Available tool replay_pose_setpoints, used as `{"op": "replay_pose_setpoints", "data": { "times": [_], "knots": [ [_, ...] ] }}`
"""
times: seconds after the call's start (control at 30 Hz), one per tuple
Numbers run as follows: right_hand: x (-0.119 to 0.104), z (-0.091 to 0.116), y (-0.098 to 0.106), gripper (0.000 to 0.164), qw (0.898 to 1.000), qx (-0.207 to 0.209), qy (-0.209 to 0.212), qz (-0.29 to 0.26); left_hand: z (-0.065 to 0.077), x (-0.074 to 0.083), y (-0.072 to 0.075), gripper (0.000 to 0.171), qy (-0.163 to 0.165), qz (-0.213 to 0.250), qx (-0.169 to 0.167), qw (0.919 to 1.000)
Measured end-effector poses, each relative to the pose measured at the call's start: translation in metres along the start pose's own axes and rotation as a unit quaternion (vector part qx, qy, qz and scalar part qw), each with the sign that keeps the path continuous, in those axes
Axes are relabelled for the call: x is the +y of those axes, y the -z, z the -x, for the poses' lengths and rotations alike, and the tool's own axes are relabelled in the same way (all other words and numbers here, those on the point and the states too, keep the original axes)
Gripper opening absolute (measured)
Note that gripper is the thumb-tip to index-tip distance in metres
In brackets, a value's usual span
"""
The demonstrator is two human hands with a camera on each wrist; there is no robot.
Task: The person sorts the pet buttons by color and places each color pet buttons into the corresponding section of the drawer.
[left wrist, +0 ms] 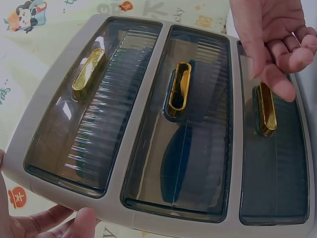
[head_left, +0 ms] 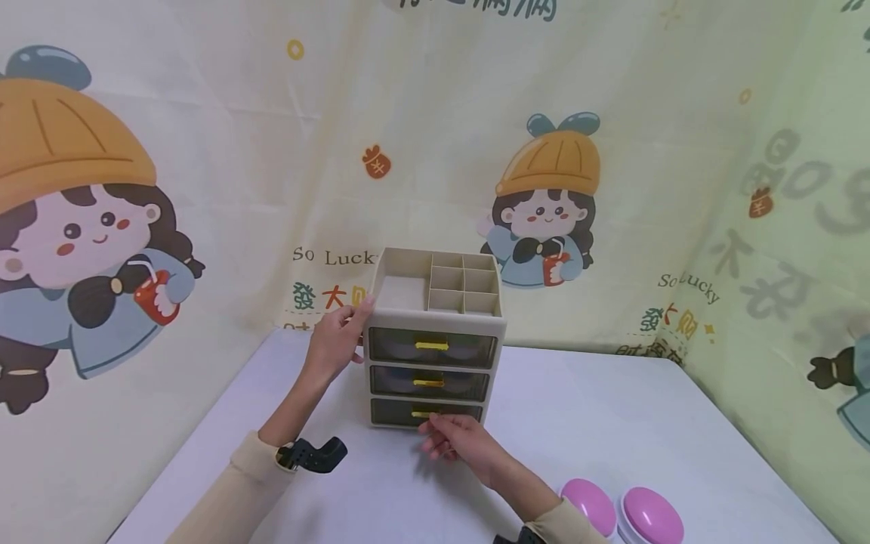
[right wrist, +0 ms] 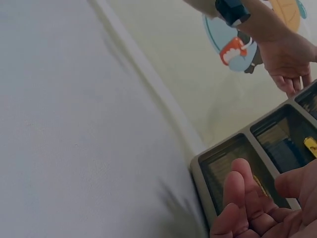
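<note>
A cream desktop organizer (head_left: 437,321) with three smoky see-through drawers stands upright on the table, front towards me. Each drawer carries a gold handle, and the top is split into open compartments. My left hand (head_left: 334,338) rests against the organizer's left side near its upper edge; in the left wrist view its fingertips (left wrist: 85,222) touch that side. My right hand (head_left: 462,442) is at the bottom drawer (head_left: 390,412), palm turned up and fingers loosely bent. Its fingers overlap the upper end of the bottom gold handle (left wrist: 267,106) in the left wrist view. All three drawers look closed.
Two pink round-topped objects (head_left: 588,505) with white bases sit at the front right, beside my right forearm. A white table (head_left: 578,408) lies under everything. Printed cloth (head_left: 435,113) with cartoon figures hangs behind and along both sides.
</note>
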State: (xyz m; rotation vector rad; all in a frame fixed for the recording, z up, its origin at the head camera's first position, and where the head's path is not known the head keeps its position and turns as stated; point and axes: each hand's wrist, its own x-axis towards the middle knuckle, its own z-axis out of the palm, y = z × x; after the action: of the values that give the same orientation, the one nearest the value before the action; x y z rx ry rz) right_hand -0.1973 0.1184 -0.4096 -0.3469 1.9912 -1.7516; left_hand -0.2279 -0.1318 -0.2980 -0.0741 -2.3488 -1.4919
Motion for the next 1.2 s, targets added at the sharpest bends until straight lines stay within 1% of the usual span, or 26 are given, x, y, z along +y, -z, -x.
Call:
{"op": "replay_pose_setpoints", "data": {
  "times": [0.23, 0.43, 0.73, 0.9, 1.2],
  "knots": [
    [0.006, -0.007, 0.005, 0.05, 0.999, -0.004, -0.019, -0.028, -0.002, 0.0, -0.001, 0.064, -0.002, 0.0, 0.003, 1.0],
    [0.008, -0.012, 0.006, 0.05, 0.999, 0.005, -0.032, -0.033, -0.004, -0.002, -0.001, 0.065, 0.001, -0.001, 0.0, 1.0],
    [0.009, -0.015, 0.004, 0.049, 0.998, 0.016, -0.035, -0.041, -0.005, -0.005, -0.001, 0.065, 0.003, 0.003, -0.002, 1.0],
    [0.009, -0.01, 0.001, 0.048, 0.998, 0.021, -0.043, -0.048, -0.007, -0.006, -0.001, 0.066, 0.002, 0.004, -0.002, 1.0],
    [0.012, 0.015, -0.009, 0.048, 0.997, -0.002, -0.052, -0.054, -0.008, -0.008, 0.0, 0.065, 0.003, 0.005, -0.001, 1.0]
  ]
}}
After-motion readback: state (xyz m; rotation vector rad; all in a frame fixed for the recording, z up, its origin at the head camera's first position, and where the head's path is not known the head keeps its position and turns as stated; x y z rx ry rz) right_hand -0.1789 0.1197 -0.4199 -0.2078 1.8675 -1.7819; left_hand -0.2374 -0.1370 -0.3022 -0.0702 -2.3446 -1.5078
